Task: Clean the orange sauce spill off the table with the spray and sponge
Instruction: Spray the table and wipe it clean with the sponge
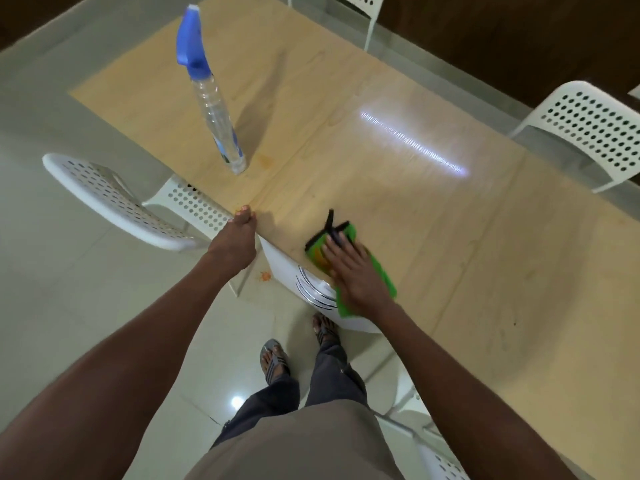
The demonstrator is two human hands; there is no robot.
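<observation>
Nearest me, my right hand [356,271] lies flat, fingers straight, pressing the green sponge cloth [349,261] onto the surface [450,237] at its near edge. The cloth overhangs a white plate [304,275] that sticks out from under that edge, and an orange smear shows on the cloth, so I judge the wiping is under way and sauce is being swept toward the plate. My left hand [239,233] grips the edge of the surface beside it, fingers curled, with orange specks just by the fingertips. A small orange blob [265,276] lies on the floor below. Farther off, the spray bottle [216,98] stands untouched, a faint orange stain [265,161] just beside its base. Those patches are left, I reckon.
</observation>
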